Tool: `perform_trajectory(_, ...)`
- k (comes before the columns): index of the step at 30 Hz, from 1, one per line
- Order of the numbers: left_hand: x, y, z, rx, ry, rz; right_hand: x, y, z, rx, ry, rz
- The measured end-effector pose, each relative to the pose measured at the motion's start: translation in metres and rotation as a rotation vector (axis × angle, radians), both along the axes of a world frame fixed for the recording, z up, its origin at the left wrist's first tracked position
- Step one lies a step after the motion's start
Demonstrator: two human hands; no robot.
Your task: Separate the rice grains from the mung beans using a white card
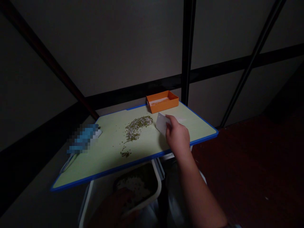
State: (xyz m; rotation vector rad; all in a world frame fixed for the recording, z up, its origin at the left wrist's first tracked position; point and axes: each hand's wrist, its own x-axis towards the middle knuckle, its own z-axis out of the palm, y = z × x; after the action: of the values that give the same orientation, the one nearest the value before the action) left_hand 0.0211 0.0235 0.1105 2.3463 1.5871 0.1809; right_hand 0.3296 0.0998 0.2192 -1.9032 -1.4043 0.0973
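Note:
My right hand (178,134) is closed round a white flat scraper (162,123), held tilted over the right part of the pale green board (106,139). Left of the scraper lies a scattered pile of small green and whitish pellets (136,126), with a smaller trail toward the board's near edge. In deep shadow below the board, my left hand (118,201) reaches into a white-rimmed bin (159,180). Pale loose material (135,186) sits in that bin beside the hand. The left fingers are too dark to make out.
An orange open box (163,103) stands at the board's far edge, with pale stuff on its floor. On the left side lies a blurred blue item (83,139) over something white. Dark-framed wall panels (133,47) rise behind, and a dark red floor (249,167) lies right.

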Motion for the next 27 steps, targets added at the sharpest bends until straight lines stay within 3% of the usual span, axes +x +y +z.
perform_trajectory(12, 0.007, -0.003, 0.014, -0.061, 0.004, -0.041, -0.004, 0.001, -0.005, 0.039, -0.018, 0.163)
perform_trajectory(22, -0.001, -0.004, -0.004, 0.031, 0.019, -0.019, -0.010, -0.008, -0.003, 0.047, 0.061, 0.300)
perform_trajectory(27, 0.000, -0.007, -0.004, 0.063, -0.002, -0.050, -0.010, -0.010, -0.009, 0.109, 0.199, 0.432)
